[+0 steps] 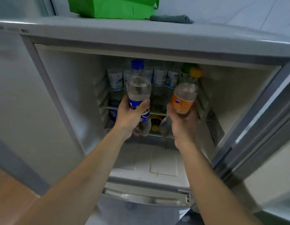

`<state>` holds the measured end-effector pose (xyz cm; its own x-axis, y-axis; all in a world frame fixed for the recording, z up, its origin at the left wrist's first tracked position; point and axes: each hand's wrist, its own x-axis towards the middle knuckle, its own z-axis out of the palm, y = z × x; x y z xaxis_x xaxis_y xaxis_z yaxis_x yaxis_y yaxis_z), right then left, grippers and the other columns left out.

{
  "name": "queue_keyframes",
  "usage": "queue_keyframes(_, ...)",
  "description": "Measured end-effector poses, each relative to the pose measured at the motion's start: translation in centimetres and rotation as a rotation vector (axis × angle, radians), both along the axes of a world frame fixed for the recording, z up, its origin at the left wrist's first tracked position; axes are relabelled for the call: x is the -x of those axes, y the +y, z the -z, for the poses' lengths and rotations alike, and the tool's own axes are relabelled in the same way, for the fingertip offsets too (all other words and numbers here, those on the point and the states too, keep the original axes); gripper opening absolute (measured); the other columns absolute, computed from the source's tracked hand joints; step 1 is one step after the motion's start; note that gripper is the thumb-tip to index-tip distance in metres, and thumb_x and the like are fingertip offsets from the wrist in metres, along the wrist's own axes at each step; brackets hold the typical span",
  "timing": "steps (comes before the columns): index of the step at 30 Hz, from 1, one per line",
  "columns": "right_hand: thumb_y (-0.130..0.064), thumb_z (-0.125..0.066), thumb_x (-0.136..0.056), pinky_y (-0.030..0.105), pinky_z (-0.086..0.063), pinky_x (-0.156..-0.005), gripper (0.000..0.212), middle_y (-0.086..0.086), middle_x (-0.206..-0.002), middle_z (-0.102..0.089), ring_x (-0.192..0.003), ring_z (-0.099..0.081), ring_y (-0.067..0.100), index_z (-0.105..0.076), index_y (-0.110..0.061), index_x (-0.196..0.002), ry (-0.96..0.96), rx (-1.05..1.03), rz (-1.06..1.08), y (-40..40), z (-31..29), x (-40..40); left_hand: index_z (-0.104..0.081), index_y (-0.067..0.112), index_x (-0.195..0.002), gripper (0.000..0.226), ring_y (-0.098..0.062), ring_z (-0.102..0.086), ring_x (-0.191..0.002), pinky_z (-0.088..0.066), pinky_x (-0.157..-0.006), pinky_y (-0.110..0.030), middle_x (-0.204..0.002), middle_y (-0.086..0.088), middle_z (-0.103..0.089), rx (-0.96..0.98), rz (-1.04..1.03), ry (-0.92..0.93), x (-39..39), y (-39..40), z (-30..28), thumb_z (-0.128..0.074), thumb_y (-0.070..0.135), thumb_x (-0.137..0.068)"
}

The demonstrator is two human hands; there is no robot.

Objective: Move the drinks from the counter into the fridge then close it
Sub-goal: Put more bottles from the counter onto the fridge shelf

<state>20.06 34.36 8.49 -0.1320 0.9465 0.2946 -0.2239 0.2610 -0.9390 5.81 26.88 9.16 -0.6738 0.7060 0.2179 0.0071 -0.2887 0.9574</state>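
Observation:
Both my arms reach into the open fridge [63, 88]. My left hand [129, 117] grips a clear bottle with a blue cap and blue label [138, 85] around its lower half. My right hand [181, 124] holds a clear bottle with an orange label and yellow cap [184, 96] from below. Both bottles are upright, in front of the wire shelf [157, 113]. Behind them several white-labelled bottles [160, 77] stand in a row on that shelf. Below the shelf lie more bottles, one with a yellow cap [155, 127].
The fridge door [261, 127] hangs open at the right. A lower drawer handle [145, 197] sits under the compartment. On top of the fridge lie a green bag [111, 7] and a grey cloth [171, 19]. A wooden floor [9, 192] shows at lower left.

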Motion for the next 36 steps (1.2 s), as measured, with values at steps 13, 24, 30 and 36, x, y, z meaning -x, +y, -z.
queue_keyframes(13,-0.022,-0.075,-0.086,0.047,-0.057,-0.092,0.022,0.004,-0.101,-0.073,-0.095,-0.070,0.017,-0.067,-0.017,-0.105,-0.196,-0.024,0.031,8.8,-3.7,6.2,-0.049,0.013,-0.138,0.061,-0.016,-0.059,-0.118,-0.052,-0.096,-0.027,-0.133,-0.002,-0.061,0.020,0.077,0.152,4.5,11.5,-1.9,-0.077,0.022,-0.085)
queue_keyframes(24,-0.016,-0.084,-0.080,0.049,-0.053,-0.100,0.064,0.009,-0.129,-0.065,-0.118,-0.063,0.025,-0.054,-0.014,-0.136,-0.247,-0.020,0.027,12.4,-3.4,8.0,-0.032,0.007,-0.149,0.072,-0.025,-0.046,-0.136,-0.043,-0.110,-0.042,-0.148,-0.011,-0.047,0.079,0.166,0.323,6.0,15.5,-1.9,-0.071,0.017,-0.089)
queue_keyframes(30,-0.034,-0.074,-0.086,0.031,-0.051,-0.082,0.036,0.003,-0.114,-0.071,-0.106,-0.067,0.022,-0.064,-0.019,-0.117,-0.655,-0.095,0.067,12.0,-0.3,6.2,-0.038,0.009,-0.145,0.072,-0.028,-0.055,-0.126,-0.047,-0.095,-0.033,-0.139,-0.013,-0.055,0.324,0.081,0.892,7.6,14.0,0.5,-0.074,0.030,-0.086)
queue_keyframes(36,-0.039,-0.067,-0.092,0.029,-0.044,-0.076,0.028,0.005,-0.113,-0.071,-0.103,-0.065,0.024,-0.065,-0.020,-0.112,-0.803,-0.096,0.174,12.5,0.7,6.9,-0.046,0.010,-0.137,0.064,-0.030,-0.061,-0.117,-0.048,-0.086,-0.032,-0.132,-0.013,-0.062,0.471,-0.060,0.880,6.8,15.0,0.9,-0.070,0.043,-0.088)
